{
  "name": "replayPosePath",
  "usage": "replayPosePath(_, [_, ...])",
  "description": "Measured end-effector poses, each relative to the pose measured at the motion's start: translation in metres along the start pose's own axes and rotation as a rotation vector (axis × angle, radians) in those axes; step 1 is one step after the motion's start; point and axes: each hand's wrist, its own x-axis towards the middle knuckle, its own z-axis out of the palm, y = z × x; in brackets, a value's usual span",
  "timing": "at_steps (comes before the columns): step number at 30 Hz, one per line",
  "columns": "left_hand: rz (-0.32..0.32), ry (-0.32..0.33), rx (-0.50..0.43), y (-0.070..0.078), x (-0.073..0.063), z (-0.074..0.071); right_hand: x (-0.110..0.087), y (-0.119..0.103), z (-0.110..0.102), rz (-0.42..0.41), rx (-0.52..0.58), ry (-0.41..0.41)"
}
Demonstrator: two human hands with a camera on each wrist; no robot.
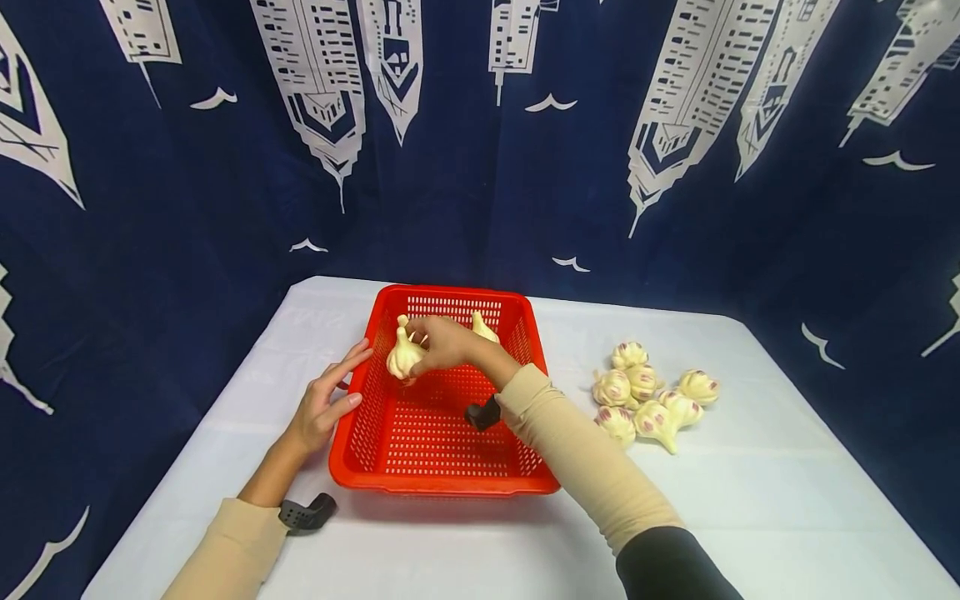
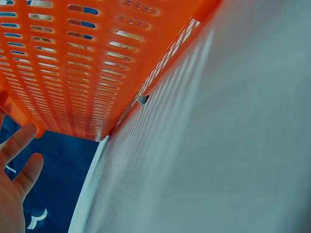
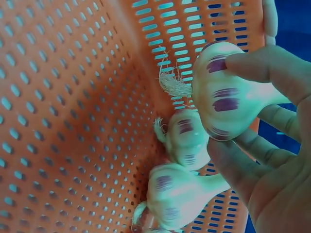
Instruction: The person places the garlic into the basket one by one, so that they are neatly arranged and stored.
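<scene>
My right hand [image 1: 447, 343] is over the far left part of a red perforated plastic basket [image 1: 446, 485]. It pinches a garlic bulb [image 1: 405, 357] between thumb and fingers. Seen from the right wrist, that garlic bulb [image 3: 221, 104] has purple streaks and stringy roots. Beneath it, more garlic bulbs [image 3: 175, 196] lie in the basket, and part of one bulb [image 1: 486, 327] shows past the hand in the head view. With fingers extended, my left hand [image 1: 318, 408] rests against the basket's left rim; its fingers [image 2: 30, 172] look straight in the left wrist view.
Several garlic bulbs [image 1: 655, 421] lie in a loose cluster on the white tabletop [image 1: 757, 483], right of the basket. Behind the table hangs a dark blue curtain [image 1: 465, 192] with white building prints. A black wrist device [image 1: 309, 512] shows at the left wrist.
</scene>
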Motion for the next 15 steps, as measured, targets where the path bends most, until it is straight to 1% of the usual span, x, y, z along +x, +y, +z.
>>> replayPosePath(5, [-0.001,0.007,0.004,0.001,0.0,0.001,0.001,0.005,0.003,0.007,0.024,-0.027])
replayPosePath(12, [0.006,0.004,-0.002,0.001,0.0,0.0,0.004,0.011,0.012,0.013,-0.046,-0.054])
replayPosePath(15, [0.005,0.001,0.001,0.001,0.0,0.0,0.005,0.012,0.014,0.013,-0.037,-0.061])
